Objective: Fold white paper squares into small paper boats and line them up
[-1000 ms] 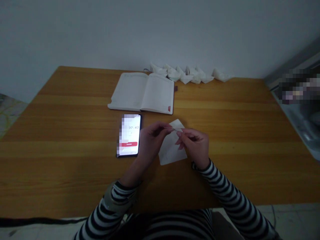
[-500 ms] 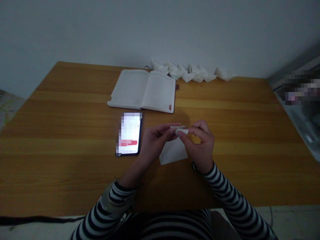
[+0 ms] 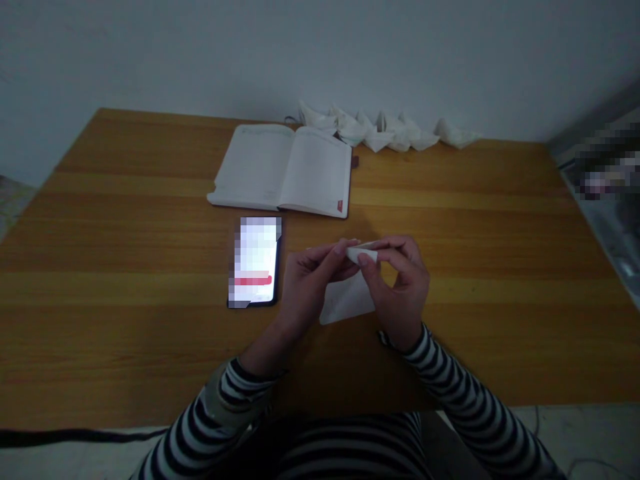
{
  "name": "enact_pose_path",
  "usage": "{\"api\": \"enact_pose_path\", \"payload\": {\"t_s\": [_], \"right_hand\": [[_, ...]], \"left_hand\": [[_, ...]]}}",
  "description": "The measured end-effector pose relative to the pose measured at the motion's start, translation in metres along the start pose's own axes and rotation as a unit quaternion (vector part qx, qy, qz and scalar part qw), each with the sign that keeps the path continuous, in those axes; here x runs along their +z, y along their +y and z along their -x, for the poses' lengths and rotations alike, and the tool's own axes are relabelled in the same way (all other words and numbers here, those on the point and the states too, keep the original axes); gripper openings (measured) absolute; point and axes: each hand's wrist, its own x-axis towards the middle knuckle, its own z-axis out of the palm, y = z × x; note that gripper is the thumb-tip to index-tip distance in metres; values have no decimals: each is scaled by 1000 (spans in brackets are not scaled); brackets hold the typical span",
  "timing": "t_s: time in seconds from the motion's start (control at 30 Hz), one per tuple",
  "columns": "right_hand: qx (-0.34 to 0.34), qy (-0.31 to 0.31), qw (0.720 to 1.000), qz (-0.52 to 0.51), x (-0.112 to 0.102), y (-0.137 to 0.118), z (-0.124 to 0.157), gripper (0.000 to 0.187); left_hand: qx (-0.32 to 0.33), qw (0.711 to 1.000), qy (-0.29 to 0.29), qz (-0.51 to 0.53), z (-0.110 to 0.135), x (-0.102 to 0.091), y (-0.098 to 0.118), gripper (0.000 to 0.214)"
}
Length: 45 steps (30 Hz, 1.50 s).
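Observation:
Between my two hands is a small folded piece of white paper, held up off the table. My left hand pinches its left end between thumb and fingers. At the right end, my right hand grips it with thumb and fingertips, making a ring shape. Beneath my hands a flat white sheet of paper lies on the wooden table, partly covered by them. To the left of my left hand lies a phone with its screen lit.
An open notebook lies beyond the phone. Several folded white paper boats stand in a row along the wall, with one at the right end. The wooden table extends to both sides.
My left thumb has shifted up onto the folded paper, and more of its white face now shows between my hands. The whole view has tilted slightly, while the table's objects stay put.

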Motion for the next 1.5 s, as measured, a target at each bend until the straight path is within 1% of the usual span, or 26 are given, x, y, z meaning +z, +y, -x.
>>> {"api": "enact_pose_path", "payload": {"t_s": [0.07,0.2,0.3,0.37,0.47,0.53,0.63,0.73,0.77,0.83,0.93,0.97,1.03,1.17,1.33,1.5], "right_hand": [[-4,4,1000,-5,0,1,-1,11],[2,-6,1000,-17,-1,4,-2,11],[11,-9,1000,-17,-1,6,-3,10],[12,-6,1000,-19,-1,6,-3,10],[11,-4,1000,-26,-1,5,-3,9],[12,-7,1000,-26,-1,4,-3,8],[14,-4,1000,-26,-1,5,-3,10],[27,27,998,-47,-1,8,-4,11],[42,35,996,-67,0,9,-4,12],[95,20,987,-131,1,11,-4,14],[187,-19,955,-229,3,11,-3,17],[206,-18,947,-246,3,10,-2,18],[224,-8,940,-257,4,7,-1,19],[230,0,941,-250,5,3,-1,20],[230,-8,938,-259,4,5,1,18],[221,2,938,-266,3,5,1,18]], "left_hand": [[-11,1000,0,4,-2,0,0,34],[-22,999,5,35,-5,-2,4,54],[-26,998,-10,57,-5,-3,6,60],[-28,998,-19,55,-3,-3,6,54],[-15,998,-32,50,-1,-3,3,33],[-3,998,-33,55,0,-2,2,24],[-2,998,-21,57,0,-1,1,23],[11,999,-4,49,1,2,1,23],[21,999,3,47,1,3,1,22],[40,998,15,42,2,5,1,20],[54,997,17,45,2,7,-1,18],[52,997,17,46,2,7,-1,17],[46,998,22,47,2,6,-2,16],[31,998,31,45,1,4,-1,16],[18,998,16,54,0,3,-2,15],[18,998,6,61,-1,3,-2,12]]}}
